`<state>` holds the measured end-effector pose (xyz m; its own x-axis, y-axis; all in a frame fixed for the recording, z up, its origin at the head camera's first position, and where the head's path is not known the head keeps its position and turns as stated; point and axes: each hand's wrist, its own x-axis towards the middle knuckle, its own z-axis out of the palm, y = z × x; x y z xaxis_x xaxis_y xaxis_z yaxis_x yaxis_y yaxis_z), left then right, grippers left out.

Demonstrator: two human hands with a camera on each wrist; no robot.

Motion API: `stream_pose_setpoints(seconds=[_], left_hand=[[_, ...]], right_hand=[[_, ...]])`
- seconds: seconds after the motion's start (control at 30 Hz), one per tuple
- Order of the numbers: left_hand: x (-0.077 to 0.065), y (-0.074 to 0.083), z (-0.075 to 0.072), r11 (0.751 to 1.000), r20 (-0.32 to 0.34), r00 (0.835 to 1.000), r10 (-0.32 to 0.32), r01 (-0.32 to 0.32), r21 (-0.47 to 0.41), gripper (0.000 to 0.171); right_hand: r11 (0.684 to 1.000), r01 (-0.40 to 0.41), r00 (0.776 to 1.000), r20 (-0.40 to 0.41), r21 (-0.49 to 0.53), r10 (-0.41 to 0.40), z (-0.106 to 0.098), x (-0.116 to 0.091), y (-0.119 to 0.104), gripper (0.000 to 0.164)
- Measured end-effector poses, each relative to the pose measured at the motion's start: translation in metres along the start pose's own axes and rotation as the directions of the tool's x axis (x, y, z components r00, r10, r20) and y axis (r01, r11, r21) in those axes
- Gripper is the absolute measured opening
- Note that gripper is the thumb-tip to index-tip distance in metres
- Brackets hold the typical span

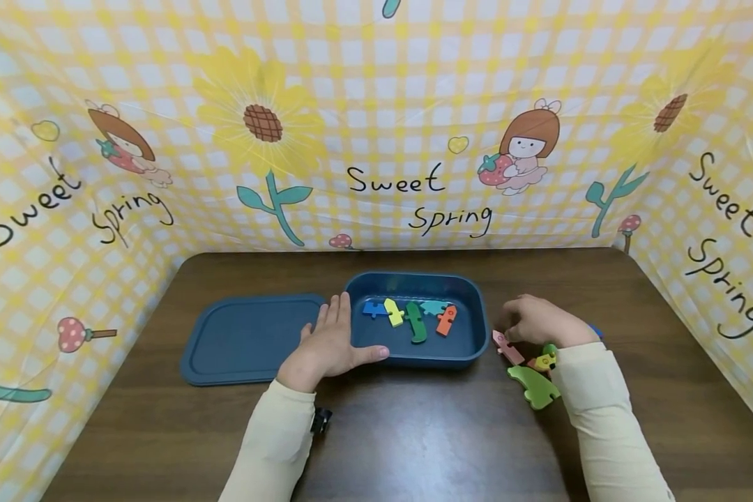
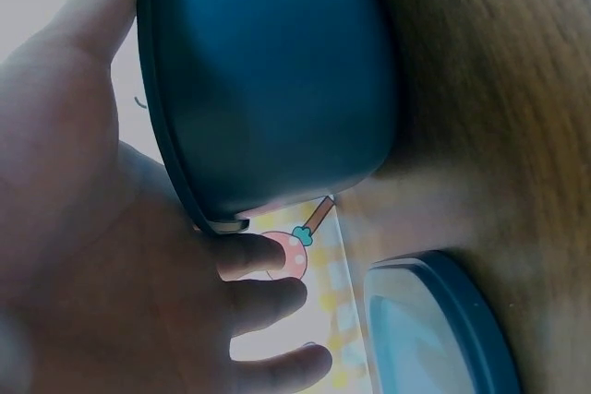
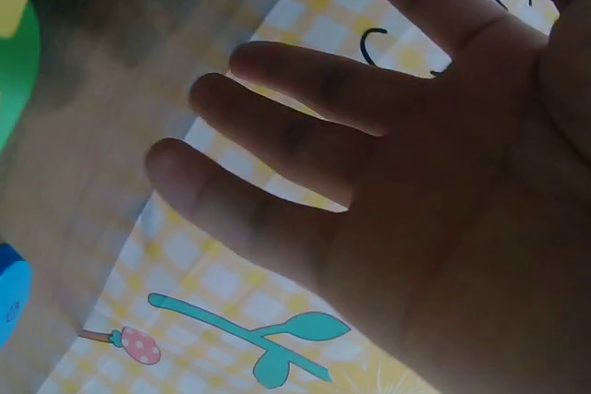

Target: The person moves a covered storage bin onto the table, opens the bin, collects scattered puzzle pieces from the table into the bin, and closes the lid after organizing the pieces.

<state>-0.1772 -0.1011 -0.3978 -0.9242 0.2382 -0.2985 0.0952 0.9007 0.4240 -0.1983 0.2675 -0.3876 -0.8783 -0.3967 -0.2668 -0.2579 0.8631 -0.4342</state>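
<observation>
My left hand lies along the left end of a dark blue box, its fingers straight and its thumb over the front rim. Inside the box lie several puzzle pieces, among them a green piece, a yellow piece and an orange piece. To the right of the box, my right hand hovers with loosely extended fingers over loose pieces. Closest to it is a pink piece. A yellow piece and a light green piece lie nearer the sleeve. The right index fingertip is out of the right wrist view.
The flat blue lid lies on the brown table, left of the box. A blue piece peeks out beyond the right wrist. Yellow checked cloth hangs around the back and both sides. A small black object is beside the left sleeve.
</observation>
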Motion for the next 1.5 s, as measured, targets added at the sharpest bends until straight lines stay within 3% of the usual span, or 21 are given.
stream_pose_setpoints(seconds=[0.23,0.43,0.57,0.7,0.87,1.0,1.17,1.37,1.43,1.5], left_hand=[[0.000,-0.001,0.002,1.000,0.000,1.000,0.004,-0.004,0.000,0.125],[0.003,-0.002,0.002,1.000,-0.005,1.000,0.012,-0.012,-0.003,0.126],[0.003,-0.002,0.002,1.000,-0.008,1.000,0.010,-0.010,0.005,0.126],[0.002,-0.002,0.001,1.000,-0.002,1.000,0.006,-0.006,0.007,0.125],[0.001,-0.001,-0.001,1.000,0.000,1.000,0.005,-0.005,0.007,0.125],[0.000,0.000,-0.002,1.000,0.000,1.000,0.006,-0.006,0.006,0.125],[-0.001,0.002,-0.002,1.000,0.005,1.000,0.004,-0.004,0.001,0.124],[-0.001,0.001,-0.003,1.000,0.011,1.000,0.003,-0.003,-0.005,0.125],[0.000,0.001,-0.003,1.000,0.013,1.000,0.002,-0.002,-0.006,0.125],[0.000,0.001,-0.002,1.000,0.015,1.000,0.000,0.000,-0.005,0.125]], right_hand=[[0.998,0.062,0.997,0.033,0.017,-0.063,0.013,0.005,0.001,0.021],[0.999,0.034,0.999,-0.007,-0.034,-0.034,0.019,0.011,0.003,0.014],[0.996,-0.067,0.997,-0.041,-0.056,0.065,0.020,0.015,0.003,0.010],[0.975,-0.202,0.978,-0.065,-0.088,0.197,0.020,0.017,0.004,0.012],[0.960,-0.248,0.968,-0.051,-0.132,0.244,0.017,0.015,0.003,0.019],[0.963,-0.250,0.968,0.005,-0.102,0.252,0.013,0.011,0.000,0.023],[0.981,-0.187,0.979,0.075,-0.051,0.191,0.010,0.008,-0.005,0.022],[0.988,-0.154,0.987,0.051,-0.034,0.155,0.006,0.007,-0.004,0.016],[0.988,-0.153,0.988,0.035,-0.016,0.154,0.006,0.007,-0.001,0.027],[0.989,-0.145,0.989,0.033,0.002,0.145,0.007,0.008,0.003,0.057]])
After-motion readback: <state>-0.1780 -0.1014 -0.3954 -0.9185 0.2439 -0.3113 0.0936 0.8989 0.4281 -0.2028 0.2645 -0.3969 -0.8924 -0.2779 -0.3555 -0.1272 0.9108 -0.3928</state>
